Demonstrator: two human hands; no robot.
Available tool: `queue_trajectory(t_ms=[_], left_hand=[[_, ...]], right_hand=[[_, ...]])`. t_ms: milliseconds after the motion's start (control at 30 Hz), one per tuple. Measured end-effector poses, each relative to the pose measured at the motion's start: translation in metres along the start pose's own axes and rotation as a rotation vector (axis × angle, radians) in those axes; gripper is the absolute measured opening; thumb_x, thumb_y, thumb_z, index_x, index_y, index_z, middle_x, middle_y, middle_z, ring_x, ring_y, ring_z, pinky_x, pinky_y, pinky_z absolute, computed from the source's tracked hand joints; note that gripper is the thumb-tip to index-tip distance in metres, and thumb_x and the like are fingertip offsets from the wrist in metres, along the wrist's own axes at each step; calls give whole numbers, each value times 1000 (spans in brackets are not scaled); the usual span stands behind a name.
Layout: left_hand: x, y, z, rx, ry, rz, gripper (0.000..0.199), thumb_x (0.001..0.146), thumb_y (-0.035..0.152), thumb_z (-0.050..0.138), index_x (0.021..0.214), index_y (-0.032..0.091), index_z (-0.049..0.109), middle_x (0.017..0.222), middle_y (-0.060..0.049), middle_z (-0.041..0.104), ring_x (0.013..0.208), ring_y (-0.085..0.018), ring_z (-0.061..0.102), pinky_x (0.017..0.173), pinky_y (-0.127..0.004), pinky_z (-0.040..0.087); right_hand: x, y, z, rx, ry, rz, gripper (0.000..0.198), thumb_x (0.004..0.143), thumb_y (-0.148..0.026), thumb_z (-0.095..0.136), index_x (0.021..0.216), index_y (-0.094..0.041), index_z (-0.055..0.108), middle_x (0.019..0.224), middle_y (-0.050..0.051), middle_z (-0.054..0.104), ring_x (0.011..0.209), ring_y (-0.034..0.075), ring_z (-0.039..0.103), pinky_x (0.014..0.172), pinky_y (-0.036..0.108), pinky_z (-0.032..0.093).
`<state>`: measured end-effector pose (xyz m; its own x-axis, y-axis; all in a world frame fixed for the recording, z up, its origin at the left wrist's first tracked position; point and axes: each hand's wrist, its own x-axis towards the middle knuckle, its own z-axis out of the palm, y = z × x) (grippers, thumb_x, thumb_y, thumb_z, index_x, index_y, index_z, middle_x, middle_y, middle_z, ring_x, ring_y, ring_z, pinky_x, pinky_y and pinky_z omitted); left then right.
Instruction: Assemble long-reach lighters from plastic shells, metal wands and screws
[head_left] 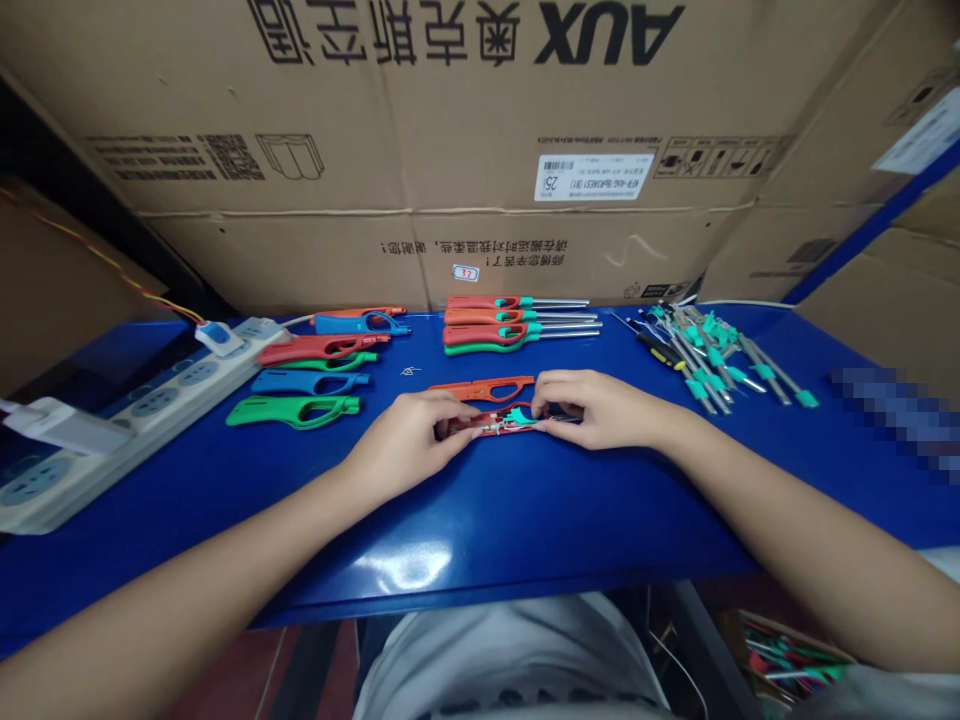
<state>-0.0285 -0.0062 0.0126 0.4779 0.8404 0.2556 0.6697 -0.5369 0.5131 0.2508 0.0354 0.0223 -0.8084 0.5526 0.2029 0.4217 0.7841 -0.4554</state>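
A red lighter half-shell [495, 428] lies between my hands, with white and teal inner parts showing in it. My left hand [420, 432] is closed around its left end, thumb along the near edge. At the other end, my right hand [589, 408] pinches the lighter's teal-and-metal nozzle part [519, 416]; the metal tube is mostly hidden under my fingers. Just behind them an orange lighter half-shell [484, 388] rests on the blue table.
Several assembled lighters [491, 335] lie at the back middle. Coloured shells [292, 410] are stacked at left beside a power strip [176, 400]. Metal tubes with teal parts [712, 360] and a screwdriver [660, 350] lie at right. Small screws [409, 371] sit near the middle. Cardboard [420, 170] stands behind.
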Motion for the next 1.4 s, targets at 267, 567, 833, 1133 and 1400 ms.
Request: queue_trajectory(t_ms=[267,567,833,1133,1400], left_hand=[[-1,9,0,84,-23,223,25,94,30,61,116,22,67,119,-7,70,112,-25,60,100,-42,49],[-4,7,9,27,-176,274,37,97,27,55,135,25,56,138,-9,56,132,-24,50,114,-44,42],[-3,8,12,58,-172,277,37,98,27,54,135,21,57,139,-11,55,133,-25,49,115,-44,42],[-1,-3,17,57,-86,322,38,101,14,44,131,25,65,133,-10,61,125,-24,57,106,-44,50],[0,-2,18,31,-51,304,37,100,13,48,128,27,67,129,-9,64,121,-23,60,105,-44,50]], right_hand=[[2,1,0,13,-8,53,13,93,-28,62,96,-18,71,96,6,69,81,16,63,72,27,46],[3,-3,0,-20,-36,92,12,93,-23,61,92,-18,73,95,5,71,81,16,64,72,27,47],[2,-3,-3,58,-39,93,12,91,-17,62,93,-17,74,94,6,70,83,16,65,75,27,49],[3,4,-4,103,62,138,19,93,-25,60,102,-18,74,91,6,72,77,16,65,74,29,51],[8,17,15,-198,119,81,56,87,-1,43,128,-29,68,144,10,52,130,30,46,106,57,40]])
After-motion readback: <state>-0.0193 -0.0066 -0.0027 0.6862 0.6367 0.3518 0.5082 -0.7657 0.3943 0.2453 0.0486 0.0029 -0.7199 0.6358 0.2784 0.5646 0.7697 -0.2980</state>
